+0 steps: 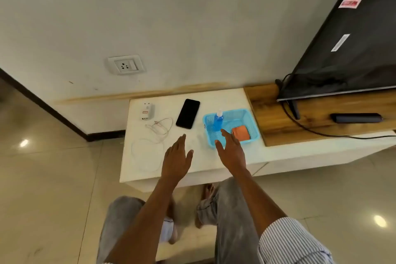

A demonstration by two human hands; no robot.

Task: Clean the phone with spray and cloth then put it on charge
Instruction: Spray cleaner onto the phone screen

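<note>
Hands outstretched flat, left hand (177,157) over table (214,96), right hand (231,150) at basket (252,122)

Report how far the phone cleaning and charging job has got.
Nothing looks done yet. The phone lies untouched on the white table, and the spray bottle and orange cloth sit in the blue basket. In hand: nothing; the right hand reaches over the basket, the left hand hovers open. Left: spraying, wiping, connecting the cable and charger.

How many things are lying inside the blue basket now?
2: a blue spray bottle stands in the far left part of the blue basket, and an orange cloth lies near its right side. The right hand may hide more.
</note>
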